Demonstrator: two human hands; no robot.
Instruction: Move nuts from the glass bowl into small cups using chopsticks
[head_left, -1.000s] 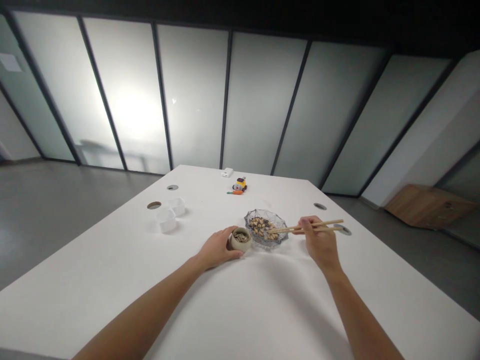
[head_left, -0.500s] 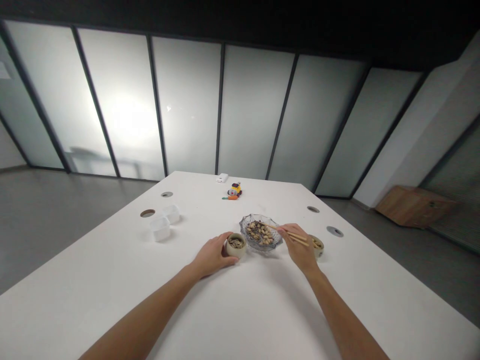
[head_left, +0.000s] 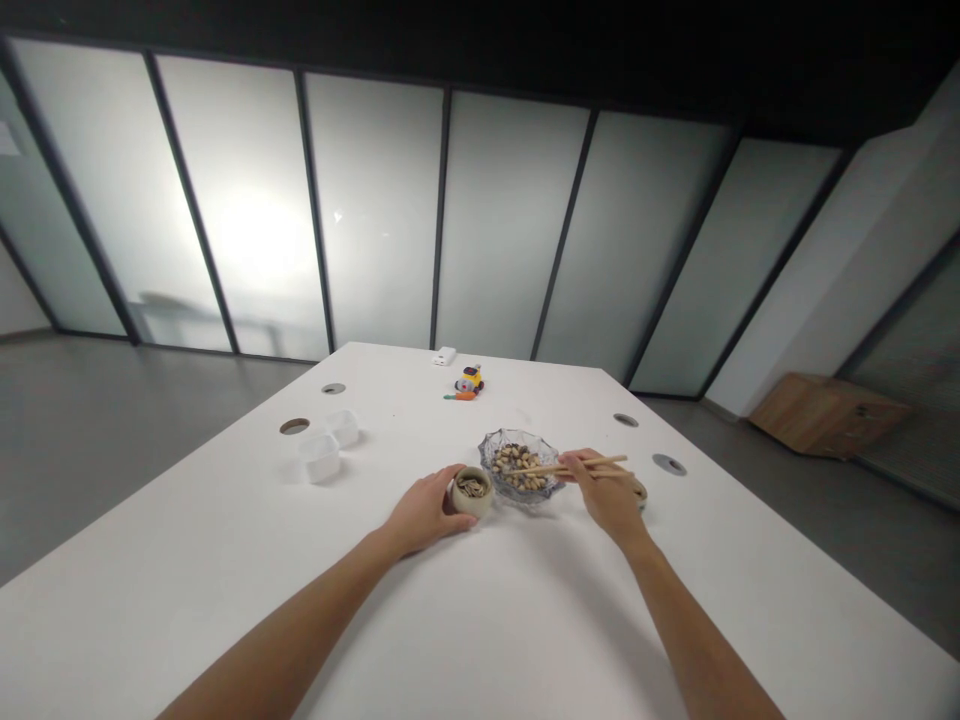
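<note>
My left hand is wrapped around the side of a small pale cup that stands on the white table. Thin greyish-brown pieces, perhaps seeds, lie inside the cup. My right hand grips a pair of wooden chopsticks, whose tips reach into a clear glass bowl. Nuts, light and dark brown and perhaps pistachios, fill the bottom of that bowl. Behind my right hand, a second small container is mostly hidden.
Two clear plastic boxes stand on the left. Farther back are a yellow toy car, an orange toy carrot and a white device. Round openings, one being a brown-rimmed hole, lie along the table's sides.
My right hand has shifted slightly right and turned, so the chopsticks lie flatter, their tips lower and nearer the bowl's left front. My left hand and the cup have stayed put.
</note>
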